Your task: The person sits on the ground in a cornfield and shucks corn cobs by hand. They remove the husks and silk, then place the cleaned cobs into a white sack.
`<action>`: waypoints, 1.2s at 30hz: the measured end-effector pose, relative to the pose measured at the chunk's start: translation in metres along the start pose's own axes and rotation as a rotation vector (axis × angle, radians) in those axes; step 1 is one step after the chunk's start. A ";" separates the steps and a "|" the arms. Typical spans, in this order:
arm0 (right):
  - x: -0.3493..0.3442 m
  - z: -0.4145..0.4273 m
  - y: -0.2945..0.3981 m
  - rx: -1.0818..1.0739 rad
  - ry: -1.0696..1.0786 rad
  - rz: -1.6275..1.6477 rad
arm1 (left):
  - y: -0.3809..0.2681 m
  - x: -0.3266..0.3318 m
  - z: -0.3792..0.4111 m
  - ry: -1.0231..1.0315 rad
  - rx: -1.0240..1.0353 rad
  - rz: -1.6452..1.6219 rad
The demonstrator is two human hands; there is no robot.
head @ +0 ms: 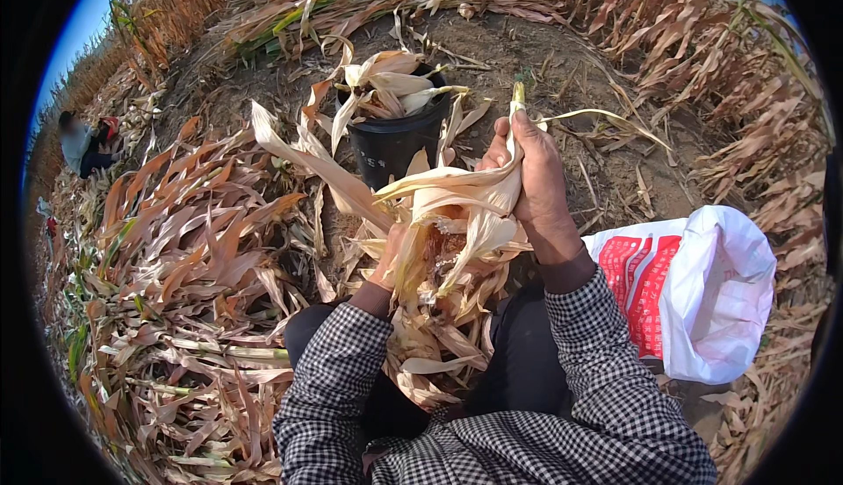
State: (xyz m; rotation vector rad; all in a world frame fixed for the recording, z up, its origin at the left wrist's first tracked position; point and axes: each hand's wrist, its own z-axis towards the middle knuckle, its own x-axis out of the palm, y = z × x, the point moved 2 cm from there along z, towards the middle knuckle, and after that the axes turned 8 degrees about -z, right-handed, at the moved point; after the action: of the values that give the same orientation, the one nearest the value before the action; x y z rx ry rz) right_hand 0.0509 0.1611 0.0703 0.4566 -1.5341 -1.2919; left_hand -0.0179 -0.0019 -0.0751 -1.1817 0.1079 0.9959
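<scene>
My right hand [537, 169] is closed around the pale husks and stalk end of a corn ear, whose greenish stub [519, 93] pokes up above the thumb. The dry husk leaves [484, 205] hang peeled and loose below that hand, over my lap. Lower and to the left, my left hand [390, 256] grips among the husks, its fingers mostly hidden behind them. Brownish silk [442, 248] shows between the leaves. Whether bare kernels are exposed is hard to tell. Loose husks [431, 353] lie heaped between my knees.
A black bucket [395, 149] filled with husky corn stands ahead. At right lies an opened white sack [718, 300] with red printing. Cut cornstalks [191, 221] cover the ground at left, and standing dry corn [698, 37] borders the soil. A person [82, 146] sits far left.
</scene>
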 end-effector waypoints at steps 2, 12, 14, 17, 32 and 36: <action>-0.007 -0.003 0.003 0.133 0.105 0.042 | -0.006 -0.011 0.004 -0.052 0.041 0.008; -0.029 -0.011 -0.005 0.525 0.288 0.043 | -0.044 -0.031 0.023 0.063 0.116 0.177; -0.046 -0.001 0.000 0.462 0.212 0.139 | -0.042 -0.038 0.024 0.093 0.016 0.203; -0.125 0.024 0.024 0.164 -0.036 0.193 | -0.035 -0.056 0.020 0.049 -0.233 0.172; -0.081 -0.010 -0.034 0.061 -0.196 -0.508 | -0.021 -0.098 -0.015 -0.594 -0.544 -0.845; -0.025 -0.044 -0.095 0.231 0.648 -1.143 | -0.028 -0.090 -0.011 -0.563 -0.598 -0.832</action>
State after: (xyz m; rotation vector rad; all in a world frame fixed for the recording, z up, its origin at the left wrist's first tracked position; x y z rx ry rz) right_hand 0.0696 0.1263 -0.0300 1.8793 -0.8091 -1.5205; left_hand -0.0470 -0.0651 -0.0103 -1.2488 -1.1102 0.5714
